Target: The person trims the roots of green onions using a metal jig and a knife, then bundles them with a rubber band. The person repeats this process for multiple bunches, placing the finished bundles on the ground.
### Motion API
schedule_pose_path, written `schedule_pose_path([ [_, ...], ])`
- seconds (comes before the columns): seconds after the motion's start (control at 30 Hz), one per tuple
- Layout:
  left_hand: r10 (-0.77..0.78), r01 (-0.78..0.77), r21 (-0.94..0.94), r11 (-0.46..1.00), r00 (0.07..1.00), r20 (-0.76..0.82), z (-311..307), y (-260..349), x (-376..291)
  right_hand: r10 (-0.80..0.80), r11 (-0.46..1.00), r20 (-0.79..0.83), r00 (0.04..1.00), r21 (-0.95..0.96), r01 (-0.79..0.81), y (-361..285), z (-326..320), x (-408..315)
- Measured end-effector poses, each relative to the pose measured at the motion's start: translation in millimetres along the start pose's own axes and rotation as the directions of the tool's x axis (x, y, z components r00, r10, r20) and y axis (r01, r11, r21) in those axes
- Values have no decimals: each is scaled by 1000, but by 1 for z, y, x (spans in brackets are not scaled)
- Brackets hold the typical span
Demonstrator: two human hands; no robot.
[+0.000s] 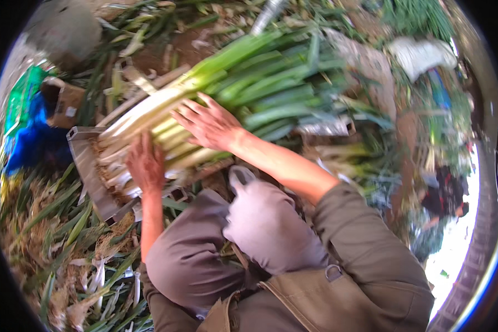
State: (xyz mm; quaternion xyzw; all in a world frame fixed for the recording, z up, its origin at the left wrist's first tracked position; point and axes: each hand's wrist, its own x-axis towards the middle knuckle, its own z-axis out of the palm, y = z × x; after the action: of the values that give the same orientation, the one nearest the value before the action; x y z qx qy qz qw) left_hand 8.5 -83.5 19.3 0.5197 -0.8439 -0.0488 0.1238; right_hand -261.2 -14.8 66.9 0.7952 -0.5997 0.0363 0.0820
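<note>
Long leeks or large green onions [166, 99] lie side by side on a low metal frame, their rooted white ends lined up near a metal end plate [87, 166] at the left and their green leaves pointing to the upper right. My left hand [147, 162] rests on the white stalks near the root ends, fingers pointing up the picture. Across the middle of the stalks, where white turns green, my right hand [209, 122] lies flat with its fingers spread. Neither hand is closed round a stalk.
Cut leaves and root trimmings [66, 232] cover the ground at the left. A cardboard box [66, 101] stands beside blue and green plastic [25, 112]. More leeks [352, 162] lie beyond my right forearm. A white sack [423, 54] and a person in dark clothing [444, 191] are at the right.
</note>
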Motion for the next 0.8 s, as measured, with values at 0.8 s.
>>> schedule_pose_path([
  [0.8, 287, -250, 278, 928, 953, -101, 66, -67, 9, 848, -244, 496, -190, 47, -969, -17, -16, -513],
])
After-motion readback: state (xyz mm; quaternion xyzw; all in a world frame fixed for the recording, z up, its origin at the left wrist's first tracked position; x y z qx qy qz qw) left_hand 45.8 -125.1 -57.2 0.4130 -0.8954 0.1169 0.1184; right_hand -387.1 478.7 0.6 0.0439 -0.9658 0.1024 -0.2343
